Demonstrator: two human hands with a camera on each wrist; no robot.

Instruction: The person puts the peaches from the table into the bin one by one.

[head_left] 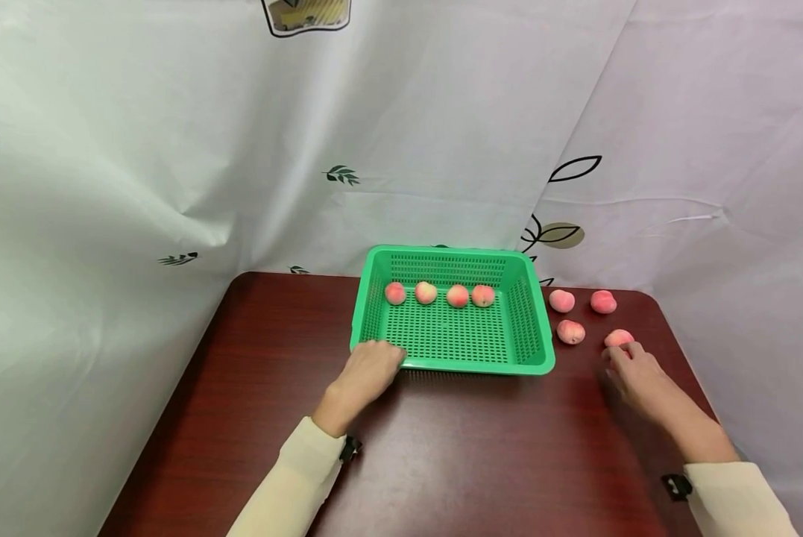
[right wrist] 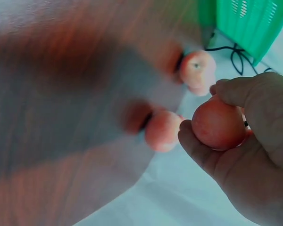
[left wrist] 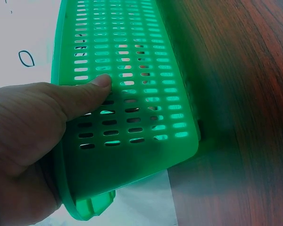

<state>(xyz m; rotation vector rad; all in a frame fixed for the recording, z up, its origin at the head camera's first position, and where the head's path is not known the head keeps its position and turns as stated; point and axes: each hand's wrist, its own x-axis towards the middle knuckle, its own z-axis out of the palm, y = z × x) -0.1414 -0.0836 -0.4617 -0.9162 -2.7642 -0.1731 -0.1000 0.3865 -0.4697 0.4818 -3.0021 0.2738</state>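
Note:
A green plastic basket (head_left: 444, 365) with slotted walls stands on the table, with several peaches (head_left: 426, 293) in a row toward its far side. My left hand (head_left: 367, 369) grips the basket's near left corner. In the left wrist view its thumb (left wrist: 92, 94) presses the slotted outer wall, while the other fingers are out of sight behind the rim. To the basket's right, my right hand (head_left: 643, 380) pinches a peach (right wrist: 219, 125) between thumb and fingers. Close by are other peaches on the table, among them one beside the basket (head_left: 571, 332) and one farther back (head_left: 603, 301).
The dark red-brown wooden table (head_left: 468, 447) has rounded far corners. White printed cloth (head_left: 435, 134) hangs behind it and along both sides. A black cord (right wrist: 238, 54) lies near the basket in the right wrist view.

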